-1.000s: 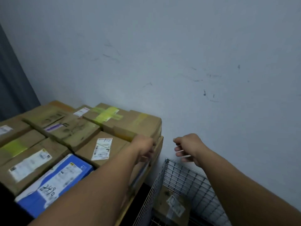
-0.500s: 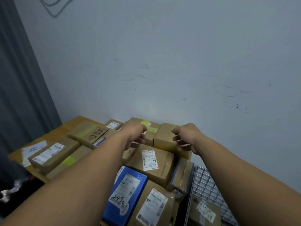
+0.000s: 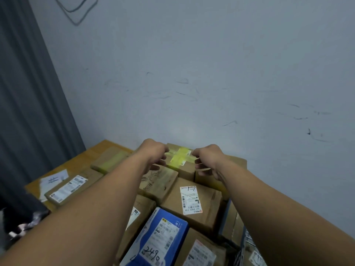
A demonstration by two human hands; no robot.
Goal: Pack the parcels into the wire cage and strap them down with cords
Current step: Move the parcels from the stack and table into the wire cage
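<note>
Handwritten "2490" on the blue parcel (image 3: 159, 239), "1-2" on the brown parcel (image 3: 192, 204)

Parcels (image 3: 207, 198): matt brown cardboard, white paper labels (image 3: 190, 200). Tape (image 3: 179, 160): glossy yellow plastic. Table (image 3: 99, 148): smooth wood. Curtain (image 3: 28, 112): grey cloth. Wall (image 3: 211, 73): matt, scuffed paint.

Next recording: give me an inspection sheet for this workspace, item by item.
Surface: wooden table, mostly covered with parcels.
Job's things: yellow-taped box by the wall; blue parcel nearest the camera; wire cage lower right, labelled parcel behind its mesh; strapping cords: nothing seen.
Clutter: loose paper sheet at the table's left edge.
Grippers: left hand and right hand flank the yellow-taped box, both curled; grip unclear.
Cables: loop hanging on the wall.
Surroundings: scuffed wall, grey curtain at left.
</note>
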